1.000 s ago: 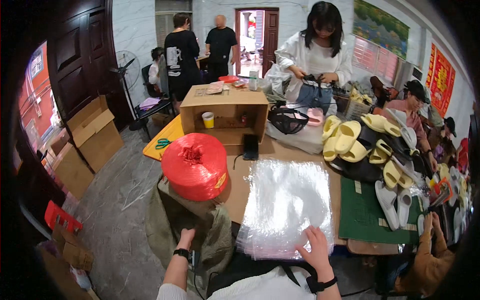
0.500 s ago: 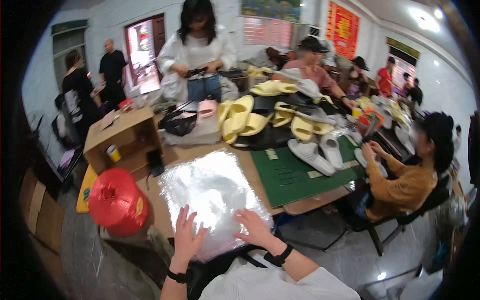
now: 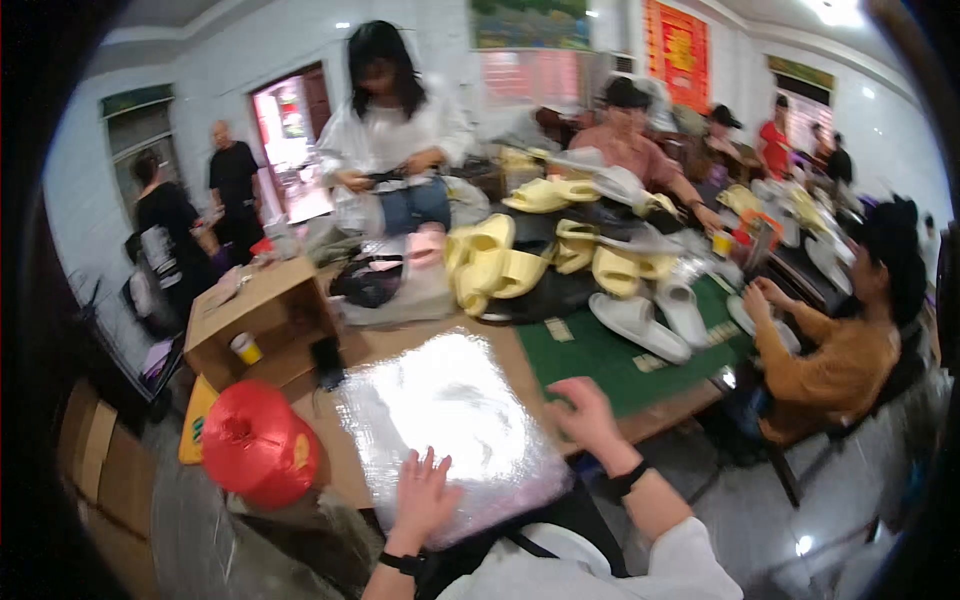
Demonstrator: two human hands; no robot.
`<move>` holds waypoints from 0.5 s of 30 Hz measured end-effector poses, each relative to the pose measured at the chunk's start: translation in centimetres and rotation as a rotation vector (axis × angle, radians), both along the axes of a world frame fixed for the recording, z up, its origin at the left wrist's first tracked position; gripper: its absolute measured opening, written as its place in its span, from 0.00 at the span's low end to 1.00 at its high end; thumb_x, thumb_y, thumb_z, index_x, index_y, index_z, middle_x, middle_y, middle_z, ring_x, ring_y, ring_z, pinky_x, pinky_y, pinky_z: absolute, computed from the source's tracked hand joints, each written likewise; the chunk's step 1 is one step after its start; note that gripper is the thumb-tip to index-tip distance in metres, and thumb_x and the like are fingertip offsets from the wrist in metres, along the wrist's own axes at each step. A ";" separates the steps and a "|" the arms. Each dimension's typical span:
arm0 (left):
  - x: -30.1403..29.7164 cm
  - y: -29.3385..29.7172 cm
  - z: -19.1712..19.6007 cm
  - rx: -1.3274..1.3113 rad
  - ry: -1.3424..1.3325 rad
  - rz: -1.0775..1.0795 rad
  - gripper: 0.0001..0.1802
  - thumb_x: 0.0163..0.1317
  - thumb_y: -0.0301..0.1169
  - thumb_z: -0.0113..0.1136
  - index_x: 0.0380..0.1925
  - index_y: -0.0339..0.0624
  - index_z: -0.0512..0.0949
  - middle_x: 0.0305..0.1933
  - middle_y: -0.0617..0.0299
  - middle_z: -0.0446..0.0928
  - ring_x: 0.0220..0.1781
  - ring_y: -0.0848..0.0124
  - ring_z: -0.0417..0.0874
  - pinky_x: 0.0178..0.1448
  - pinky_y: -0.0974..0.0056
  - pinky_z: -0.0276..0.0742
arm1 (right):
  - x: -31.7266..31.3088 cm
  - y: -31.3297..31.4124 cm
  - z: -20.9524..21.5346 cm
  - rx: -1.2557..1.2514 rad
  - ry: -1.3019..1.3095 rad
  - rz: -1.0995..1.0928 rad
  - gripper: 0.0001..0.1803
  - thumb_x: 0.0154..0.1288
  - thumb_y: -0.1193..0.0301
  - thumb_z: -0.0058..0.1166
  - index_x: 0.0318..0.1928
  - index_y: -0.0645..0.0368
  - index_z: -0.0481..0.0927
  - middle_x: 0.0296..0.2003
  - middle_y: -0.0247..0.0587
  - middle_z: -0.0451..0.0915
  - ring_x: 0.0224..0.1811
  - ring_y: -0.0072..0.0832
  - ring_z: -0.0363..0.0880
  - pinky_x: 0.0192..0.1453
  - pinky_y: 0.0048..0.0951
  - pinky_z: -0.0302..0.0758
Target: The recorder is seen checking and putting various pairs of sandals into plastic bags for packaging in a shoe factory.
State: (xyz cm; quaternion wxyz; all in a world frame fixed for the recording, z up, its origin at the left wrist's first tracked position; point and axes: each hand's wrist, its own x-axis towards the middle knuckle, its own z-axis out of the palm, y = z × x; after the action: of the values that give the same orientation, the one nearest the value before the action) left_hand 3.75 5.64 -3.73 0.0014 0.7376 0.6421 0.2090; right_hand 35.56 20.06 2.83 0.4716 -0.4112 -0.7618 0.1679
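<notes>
A stack of clear, shiny plastic bags (image 3: pixel 480 410) lies flat on the table before me, glaring with reflected light. My left hand (image 3: pixel 424 500) rests over its near left part, fingers spread. Just off the stack's right edge, beside the green cutting mat (image 3: pixel 620 375), my right hand (image 3: pixel 587 418) hovers with bent fingers apart and nothing seen in them. White slide sandals (image 3: pixel 640 325) lie on the mat, beyond the right hand. Yellow slide sandals (image 3: pixel 490 265) are heaped on a black surface farther back.
On the left stand a red spool of plastic twine (image 3: pixel 260 440) and an open cardboard box (image 3: pixel 255 320) with a yellow and white cup (image 3: pixel 245 348). A dark phone-like object (image 3: pixel 326 362) is near the box. One person (image 3: pixel 825 350) sits at the right; another (image 3: pixel 395 130) stands across the table.
My right hand has moved off the plastic bags to the right, toward the green mat. The left hand stays over the stack. The whole view has shifted slightly.
</notes>
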 end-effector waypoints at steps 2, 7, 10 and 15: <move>0.3 0.3 -0.4 -0.022 -0.063 -0.024 0.35 0.65 0.58 0.54 0.66 0.50 0.73 0.75 0.45 0.62 0.78 0.41 0.55 0.79 0.41 0.48 | 4.4 4.1 0.4 -0.098 0.182 -0.267 0.20 0.59 0.74 0.64 0.52 0.62 0.80 0.45 0.45 0.78 0.46 0.37 0.78 0.50 0.35 0.76; 0.7 0.2 -0.9 -0.064 0.084 -0.048 0.36 0.72 0.61 0.43 0.74 0.59 0.61 0.80 0.51 0.54 0.80 0.44 0.51 0.81 0.46 0.44 | 18.3 15.9 -5.9 -0.214 -0.087 -0.762 0.41 0.60 0.64 0.66 0.69 0.69 0.62 0.66 0.63 0.64 0.69 0.54 0.63 0.73 0.46 0.62; 0.5 0.1 -1.2 -0.038 0.092 -0.028 0.35 0.73 0.60 0.42 0.74 0.59 0.60 0.80 0.53 0.54 0.80 0.45 0.50 0.81 0.47 0.43 | 21.5 18.7 -6.8 -0.358 -0.103 -0.659 0.36 0.56 0.63 0.67 0.62 0.69 0.72 0.54 0.61 0.77 0.55 0.51 0.78 0.59 0.43 0.74; 0.3 -0.2 -1.1 -0.021 0.093 -0.012 0.35 0.72 0.59 0.44 0.74 0.59 0.61 0.80 0.54 0.54 0.80 0.46 0.51 0.81 0.48 0.44 | 18.7 17.4 -5.7 -0.295 -0.232 -0.567 0.20 0.53 0.66 0.68 0.42 0.69 0.83 0.31 0.53 0.84 0.38 0.45 0.85 0.44 0.40 0.78</move>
State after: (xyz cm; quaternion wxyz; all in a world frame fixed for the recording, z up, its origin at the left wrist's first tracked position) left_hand 4.02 5.42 -4.79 -0.0193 0.7502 0.6393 0.1678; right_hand 54.22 37.47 -2.92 0.3451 -0.6867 -0.6333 0.0903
